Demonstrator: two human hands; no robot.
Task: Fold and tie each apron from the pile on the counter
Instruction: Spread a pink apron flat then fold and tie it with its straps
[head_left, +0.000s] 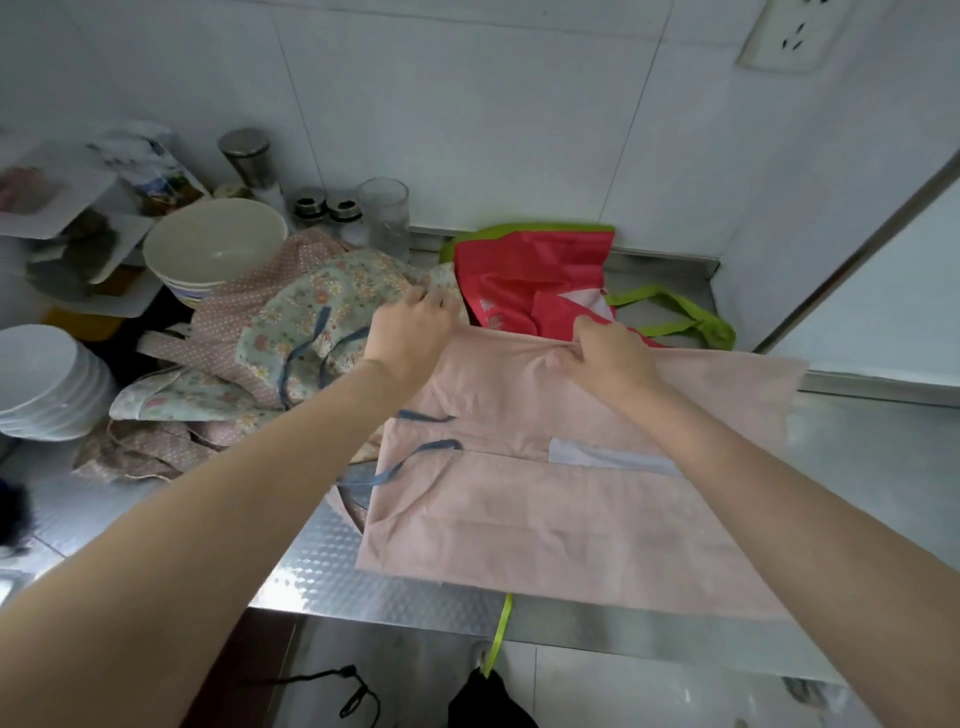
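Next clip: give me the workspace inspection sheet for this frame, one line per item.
Surface: steel counter, patterned.
Job's things: pink apron spread flat; floral apron pile to its left; red apron behind.
Clutter: bowl, stacked plates, glass, shakers.
Grip: left hand and right hand pinch the pink apron's far edge.
Cables: black cord on the floor.
Surroundings: tiled wall, socket.

A steel counter (332, 566) with an embossed dotted surface runs along the tiled wall. On it lies a pink apron (545, 509) spread flat, its near edge at the counter's front lip. Left of it sits a pile of floral aprons (291, 332); behind it, a red apron (524, 280) with green trim. A stack of bowls (213, 254), white plates (47, 384) and 1 clear glass (384, 213) stand at the back left.
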